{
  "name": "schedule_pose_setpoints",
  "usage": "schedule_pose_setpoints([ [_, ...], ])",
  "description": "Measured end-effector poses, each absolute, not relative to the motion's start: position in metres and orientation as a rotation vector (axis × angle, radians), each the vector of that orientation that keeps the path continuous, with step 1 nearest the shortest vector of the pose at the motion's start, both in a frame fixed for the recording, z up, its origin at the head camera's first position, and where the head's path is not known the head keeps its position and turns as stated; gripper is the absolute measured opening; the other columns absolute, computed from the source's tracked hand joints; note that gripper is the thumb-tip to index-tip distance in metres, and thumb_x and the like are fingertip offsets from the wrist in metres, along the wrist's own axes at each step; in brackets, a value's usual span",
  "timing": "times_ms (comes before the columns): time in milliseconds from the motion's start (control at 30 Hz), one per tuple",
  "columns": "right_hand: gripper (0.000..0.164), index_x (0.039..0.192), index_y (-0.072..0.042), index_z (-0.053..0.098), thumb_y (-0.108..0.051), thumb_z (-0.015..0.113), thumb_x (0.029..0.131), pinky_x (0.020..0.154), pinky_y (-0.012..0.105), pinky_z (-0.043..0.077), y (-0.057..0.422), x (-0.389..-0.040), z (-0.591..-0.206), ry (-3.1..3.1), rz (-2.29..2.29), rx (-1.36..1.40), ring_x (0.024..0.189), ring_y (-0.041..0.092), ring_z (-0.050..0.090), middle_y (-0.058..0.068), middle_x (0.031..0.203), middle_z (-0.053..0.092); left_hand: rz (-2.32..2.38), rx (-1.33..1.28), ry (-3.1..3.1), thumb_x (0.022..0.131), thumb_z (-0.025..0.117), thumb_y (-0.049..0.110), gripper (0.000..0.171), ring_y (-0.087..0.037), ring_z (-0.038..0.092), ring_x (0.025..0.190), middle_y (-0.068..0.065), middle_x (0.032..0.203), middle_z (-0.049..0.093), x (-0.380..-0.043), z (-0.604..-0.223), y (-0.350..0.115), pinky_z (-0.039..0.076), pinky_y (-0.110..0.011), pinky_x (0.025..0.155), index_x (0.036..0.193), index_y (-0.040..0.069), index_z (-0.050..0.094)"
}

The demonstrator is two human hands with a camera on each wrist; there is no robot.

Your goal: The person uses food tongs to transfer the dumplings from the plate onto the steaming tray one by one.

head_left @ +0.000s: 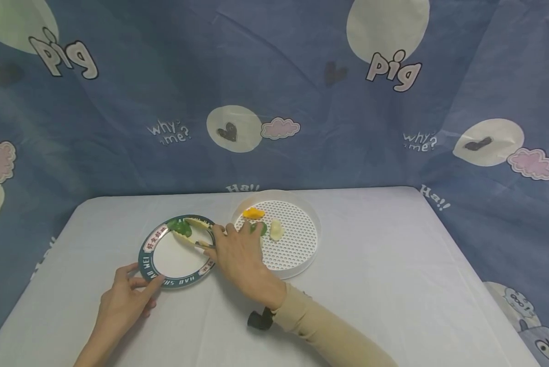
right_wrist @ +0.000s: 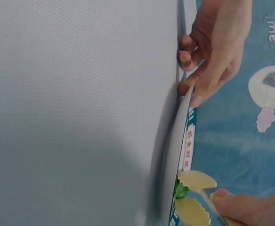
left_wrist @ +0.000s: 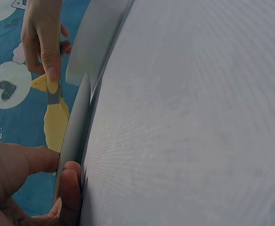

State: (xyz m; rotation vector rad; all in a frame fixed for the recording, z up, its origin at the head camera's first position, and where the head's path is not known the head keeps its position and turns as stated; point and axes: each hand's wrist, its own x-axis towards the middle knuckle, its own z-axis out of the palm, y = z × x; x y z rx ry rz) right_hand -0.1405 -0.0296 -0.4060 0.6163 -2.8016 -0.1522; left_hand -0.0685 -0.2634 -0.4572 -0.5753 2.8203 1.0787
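My left hand (head_left: 124, 299) pinches the near left rim of a white plate (head_left: 178, 262) with a dark green, lettered border. In the left wrist view, the thumb lies on one face of the rim and fingers on the other. My right hand (head_left: 244, 260) holds tongs with pale yellow scalloped ends (right_wrist: 194, 212) over the plate. A green leafy-looking piece (head_left: 181, 228) lies between those ends, at the plate's far left; whether they squeeze it, I cannot tell. Part of the tongs is hidden under the right hand.
Right of the plate stands a round white tray (head_left: 314, 232) with a perforated floor. In it lie an orange piece (head_left: 254, 213), a pale yellow piece (head_left: 276, 230) and a green piece (head_left: 263, 229) partly behind the right fingers. A patterned blue cloth (head_left: 302, 163) hangs behind the white table (head_left: 393, 285).
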Motion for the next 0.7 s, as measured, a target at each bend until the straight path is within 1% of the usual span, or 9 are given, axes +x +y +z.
schedule_pose_setpoints([
  [100,0.053,0.126,-0.027,0.068,-0.072,0.052,0.103,0.086,0.05,0.046,-0.028,-0.14,-0.406,-2.804,-0.154,0.618,0.095,0.027,0.074,-0.006,0.095,0.076,1.073,-0.565,2.818,0.106,0.069,0.045,0.104,-0.014,0.07,0.055,-0.014,0.084,0.079,-0.069,-0.457,-0.264,0.056,-0.033,0.057,0.163,-0.018,0.009],
  [200,0.052,0.124,-0.027,0.066,-0.072,0.051,0.104,0.089,0.051,0.047,-0.026,-0.139,-0.403,-2.817,-0.14,0.621,0.097,0.028,0.075,-0.006,0.097,0.076,1.071,-0.565,2.815,0.105,0.068,0.047,0.105,-0.014,0.071,0.055,-0.015,0.087,0.08,-0.07,-0.457,-0.265,0.057,-0.033,0.058,0.163,-0.018,0.009],
  [333,0.052,0.127,-0.026,0.064,-0.071,0.052,0.104,0.096,0.056,0.05,-0.021,-0.137,-0.397,-2.844,-0.092,0.626,0.105,0.03,0.075,-0.004,0.103,0.077,1.075,-0.568,2.819,0.105,0.069,0.046,0.105,-0.014,0.071,0.055,-0.019,0.091,0.08,-0.07,-0.458,-0.265,0.056,-0.033,0.058,0.163,-0.018,0.009],
  [433,0.052,0.13,-0.025,0.063,-0.07,0.052,0.105,0.1,0.059,0.049,-0.016,-0.137,-0.392,-2.881,-0.056,0.624,0.11,0.032,0.074,-0.003,0.11,0.078,1.076,-0.569,2.819,0.105,0.069,0.045,0.104,-0.014,0.071,0.056,-0.022,0.095,0.08,-0.069,-0.457,-0.264,0.055,-0.031,0.057,0.164,-0.017,0.009],
  [567,0.055,0.134,-0.024,0.062,-0.069,0.049,0.106,0.1,0.06,0.048,-0.008,-0.137,-0.386,-2.926,-0.031,0.61,0.115,0.034,0.072,0.0,0.119,0.078,1.074,-0.57,2.812,0.106,0.068,0.045,0.104,-0.013,0.071,0.056,-0.024,0.098,0.079,-0.069,-0.457,-0.264,0.054,-0.029,0.056,0.164,-0.017,0.009],
  [700,0.057,0.135,-0.024,0.062,-0.07,0.047,0.106,0.101,0.062,0.047,0.001,-0.137,-0.381,-2.94,0.028,0.594,0.116,0.036,0.071,0.001,0.122,0.078,1.062,-0.575,2.799,0.106,0.068,0.046,0.104,-0.013,0.071,0.057,-0.021,0.097,0.079,-0.07,-0.458,-0.265,0.054,-0.029,0.057,0.164,-0.017,0.008],
])
